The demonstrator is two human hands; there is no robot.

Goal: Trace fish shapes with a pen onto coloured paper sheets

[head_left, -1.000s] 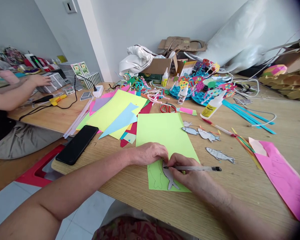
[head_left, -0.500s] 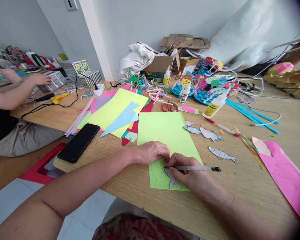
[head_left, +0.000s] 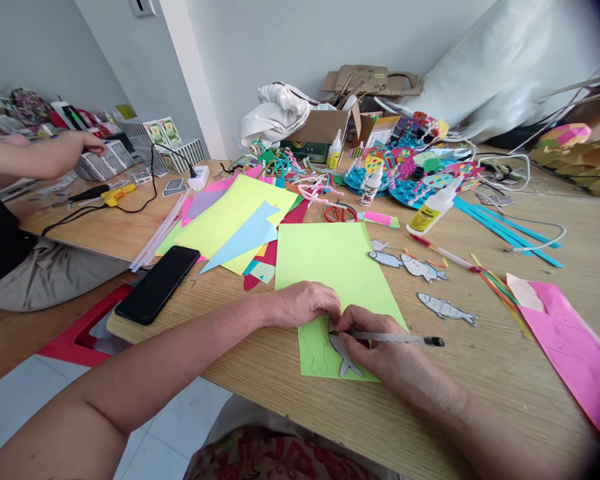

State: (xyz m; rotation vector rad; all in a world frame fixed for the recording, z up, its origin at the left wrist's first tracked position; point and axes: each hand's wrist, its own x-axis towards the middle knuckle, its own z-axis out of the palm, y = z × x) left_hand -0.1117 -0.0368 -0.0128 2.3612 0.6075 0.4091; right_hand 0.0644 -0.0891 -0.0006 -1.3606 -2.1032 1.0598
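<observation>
In my right hand [head_left: 380,340] is a pen [head_left: 395,338], its tip at the edge of a grey paper fish cutout [head_left: 347,360]. The cutout lies on a light green sheet of paper [head_left: 325,260], beside a drawn fish outline [head_left: 313,350]. My left hand [head_left: 303,303] rests on the sheet with curled fingers pressed at the top of the cutout, whose upper end is hidden by both hands. To the right, another fish cutout [head_left: 446,309] lies on the wooden table, with several more near the sheet's right edge.
Coloured paper sheets [head_left: 230,220] and a black phone [head_left: 157,285] lie on the left. Behind are red-handled scissors [head_left: 340,213], a glue bottle [head_left: 433,210] and blue paper crafts [head_left: 405,190]. Pink paper [head_left: 570,347] lies at right. Across the far left table, another person's arm [head_left: 45,157] reaches out.
My hands, the pen and the fish cutout stay almost in place. At the far left, the other person's hand has lifted off the grey boxes and the arm has shifted.
</observation>
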